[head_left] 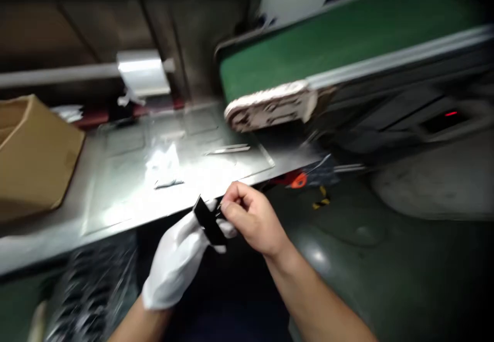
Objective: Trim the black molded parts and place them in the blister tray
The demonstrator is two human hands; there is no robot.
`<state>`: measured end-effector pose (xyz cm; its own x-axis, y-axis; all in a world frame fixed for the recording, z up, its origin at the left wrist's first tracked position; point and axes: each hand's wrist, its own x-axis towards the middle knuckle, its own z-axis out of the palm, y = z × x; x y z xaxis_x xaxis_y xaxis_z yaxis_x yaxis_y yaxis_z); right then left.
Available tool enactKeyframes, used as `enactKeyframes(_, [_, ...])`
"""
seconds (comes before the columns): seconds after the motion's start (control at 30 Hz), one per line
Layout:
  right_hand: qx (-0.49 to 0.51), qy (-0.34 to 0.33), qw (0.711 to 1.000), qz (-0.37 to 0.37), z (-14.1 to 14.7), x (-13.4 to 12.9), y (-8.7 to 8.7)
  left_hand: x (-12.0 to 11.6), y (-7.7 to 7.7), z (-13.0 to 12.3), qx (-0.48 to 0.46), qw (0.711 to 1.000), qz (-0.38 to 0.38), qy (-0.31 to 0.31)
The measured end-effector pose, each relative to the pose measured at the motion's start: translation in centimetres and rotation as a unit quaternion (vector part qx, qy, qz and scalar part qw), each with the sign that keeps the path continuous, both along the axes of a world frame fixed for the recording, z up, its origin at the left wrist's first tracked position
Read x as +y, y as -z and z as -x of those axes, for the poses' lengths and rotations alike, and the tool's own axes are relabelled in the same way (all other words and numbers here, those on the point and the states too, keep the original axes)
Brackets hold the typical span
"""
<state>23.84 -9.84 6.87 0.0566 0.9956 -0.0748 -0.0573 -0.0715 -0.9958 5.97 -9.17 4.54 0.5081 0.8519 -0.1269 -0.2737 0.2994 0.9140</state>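
My left hand point(179, 254), in a white glove, is closed around a flat black rectangular piece point(209, 221) that tilts in front of the table's near edge. Bare and pinched, my right hand point(250, 217) meets the piece's right side. Thumb and forefinger come together on something small and dark there, too blurred to name. Beyond the hands, a thin dark tool point(169, 184) lies on the shiny metal table point(123, 177), beside a glaring patch of light. Farther back on the table rests a slim pale metal tool point(229, 149).
A cardboard box point(42, 156) stands on the table's left end. A green conveyor belt point(339, 38) runs at the upper right, its end over the table. Below left is a black tray with plastic film point(92, 285). An orange object point(298, 180) lies beyond the table's right edge.
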Motion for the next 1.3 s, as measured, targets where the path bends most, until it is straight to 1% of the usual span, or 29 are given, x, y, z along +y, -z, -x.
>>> enactKeyframes(0.07, [0.016,0.014,0.999,0.046,2.7,-1.7,3.1,-2.6,2.3,2.1,-0.040,0.997,0.062,-0.020])
enactKeyframes(0.13, [0.004,0.019,0.997,0.069,4.2,-2.7,5.4,-4.0,4.5,3.4,-0.085,0.989,0.116,-0.017])
enactKeyframes(0.2, [-0.007,0.020,0.996,0.082,5.1,-3.6,6.9,-4.8,6.2,4.3,-0.105,0.982,0.159,-0.009])
enactKeyframes(0.3, [0.001,0.007,0.995,0.098,6.2,-4.8,7.9,-5.6,7.6,5.6,-0.138,0.973,0.187,-0.005])
enactKeyframes(0.43, [0.038,-0.043,0.991,0.120,7.0,-5.7,8.6,-6.4,8.3,6.8,-0.178,0.967,0.181,0.011])
enactKeyframes(0.63, [0.086,-0.096,0.984,0.123,7.2,-5.9,8.7,-6.8,8.8,7.4,-0.185,0.970,0.156,0.021])
enactKeyframes(0.9, [0.140,-0.113,0.974,0.137,6.6,-6.4,8.7,-6.9,8.7,7.5,-0.183,0.969,0.160,0.043])
enactKeyframes(1.1, [0.156,-0.129,0.969,0.144,6.0,-6.6,9.1,-6.9,8.8,7.4,-0.159,0.973,0.158,0.048])
enactKeyframes(1.17, [0.152,-0.139,0.968,0.145,5.7,-6.9,9.3,-6.8,9.1,7.6,-0.146,0.974,0.167,0.036])
enactKeyframes(1.23, [0.117,-0.135,0.977,0.117,5.4,-7.1,9.4,-6.6,9.6,7.9,-0.125,0.974,0.188,0.013])
enactKeyframes(1.27, [0.078,-0.124,0.986,0.079,5.2,-7.2,9.5,-6.6,9.9,8.1,-0.118,0.972,0.203,0.002])
enactKeyframes(1.3, [0.028,-0.114,0.993,0.025,5.0,-7.2,9.6,-6.5,10.1,8.2,-0.113,0.968,0.222,-0.009])
